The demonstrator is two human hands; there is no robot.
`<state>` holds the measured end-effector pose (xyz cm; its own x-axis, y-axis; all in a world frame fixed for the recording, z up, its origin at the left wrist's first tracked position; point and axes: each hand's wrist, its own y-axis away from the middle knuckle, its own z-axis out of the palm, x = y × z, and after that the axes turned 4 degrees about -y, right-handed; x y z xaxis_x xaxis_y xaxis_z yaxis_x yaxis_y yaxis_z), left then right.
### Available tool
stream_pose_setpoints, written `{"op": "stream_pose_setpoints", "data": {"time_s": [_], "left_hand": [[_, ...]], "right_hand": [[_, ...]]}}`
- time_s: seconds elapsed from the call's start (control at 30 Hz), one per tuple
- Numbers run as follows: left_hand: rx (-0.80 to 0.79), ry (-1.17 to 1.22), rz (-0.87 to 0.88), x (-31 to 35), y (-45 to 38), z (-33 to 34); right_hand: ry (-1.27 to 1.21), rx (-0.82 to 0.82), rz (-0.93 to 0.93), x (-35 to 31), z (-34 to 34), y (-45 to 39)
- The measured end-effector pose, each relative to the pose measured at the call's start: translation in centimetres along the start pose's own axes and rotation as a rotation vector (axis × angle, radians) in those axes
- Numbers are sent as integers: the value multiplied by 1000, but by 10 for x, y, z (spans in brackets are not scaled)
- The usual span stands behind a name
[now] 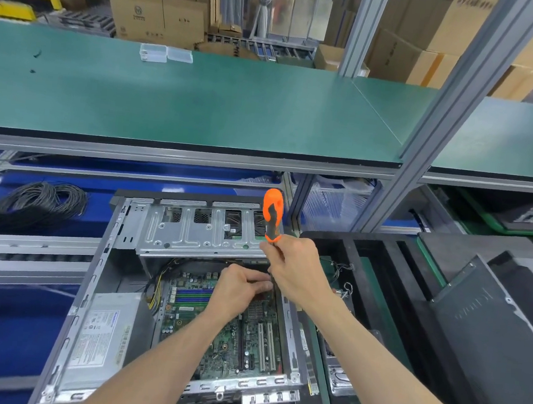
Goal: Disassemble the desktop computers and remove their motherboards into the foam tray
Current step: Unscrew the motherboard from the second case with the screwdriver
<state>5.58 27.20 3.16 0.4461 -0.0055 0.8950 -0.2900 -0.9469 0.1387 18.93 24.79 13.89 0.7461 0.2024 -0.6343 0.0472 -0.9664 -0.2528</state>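
Your open case [93, 299]: motherboard [229, 338] inside, power supply [99, 332] to its left, drive cage [197, 231] behind. Cable coil [37, 202] far left; foam tray [378, 277] to right.

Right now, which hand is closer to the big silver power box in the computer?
Left. The left hand is over the motherboard, just right of the power supply. The right hand grips the orange screwdriver farther right, by the case's far edge.

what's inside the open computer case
Inside the computer case: motherboard, power supply, cables, drive cage. The left hand hides the board's upper corner.
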Motion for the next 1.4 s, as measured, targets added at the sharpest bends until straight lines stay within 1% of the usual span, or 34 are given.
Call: {"op": "stream_pose_setpoints", "data": {"time_s": [0.1, 0.3, 0.4, 0.43, 0.53, 0.57, 0.6, 0.67, 0.7, 0.73, 0.77, 0.83, 0.93, 1.0, 1.03, 1.07, 1.1, 1.17, 1.2, 1.23, 1.27, 1.33, 1.4], "left_hand": [[-3, -17, 6, 1, 1, 1], [-37, -122, 87, 1, 2, 4], [-42, -193, 127, 0, 0, 6], [-40, -213, 129, 0, -1, 8], [-34, -274, 126, -1, -4, 12], [-30, -296, 129, -2, -4, 13], [-29, -313, 129, -2, -4, 14], [-25, -325, 136, -2, -4, 14], [-18, -317, 148, -3, -5, 14], [-14, -308, 157, -4, -5, 14], [-8, -306, 156, -5, -6, 15], [9, -321, 143, -5, -6, 15], [23, -338, 129, -5, -5, 13], [18, -343, 140, -6, -5, 13], [23, -348, 147, -6, -5, 13], [30, -355, 153, -6, -5, 13], [35, -364, 154, -6, -5, 13], [32, -380, 147, -7, -6, 15], [23, -384, 142, -7, -7, 16], [14, -383, 140, -8, -7, 17], [9, -382, 140, -7, -7, 17], [8, -377, 143, -8, -8, 17], [4, -373, 146, -9, -8, 17]], "right_hand": [[3, 11, 4, 2, 0, -2], [85, -6, 16, 3, -2, -2], [183, -27, 4, -4, -13, -4], [172, 8, -16, -8, -18, -5], [47, 227, -144, -33, -38, -6], [79, 251, -205, -41, -43, -9], [183, 256, -262, -50, -48, -12], [538, 254, -300, -61, -54, -16], [697, 236, -276, -65, -55, -17], [785, 197, -244, -69, -57, -19], [799, 130, -207, -72, -60, -22], [669, -45, -186, -73, -67, -30], [461, -336, -276, -76, -81, -42], [359, -469, -276, -79, -86, -43], [337, -499, -270, -79, -88, -42], [331, -480, -277, -79, -89, -40], [367, -424, -270, -79, -89, -39], [556, -280, -232, -79, -87, -38], [647, -240, -199, -79, -86, -38], [681, -233, -183, -79, -86, -39], [673, -254, -200, -79, -86, -40], [587, -348, -251, -78, -90, -41], [436, -448, -218, -77, -97, -40]]}}
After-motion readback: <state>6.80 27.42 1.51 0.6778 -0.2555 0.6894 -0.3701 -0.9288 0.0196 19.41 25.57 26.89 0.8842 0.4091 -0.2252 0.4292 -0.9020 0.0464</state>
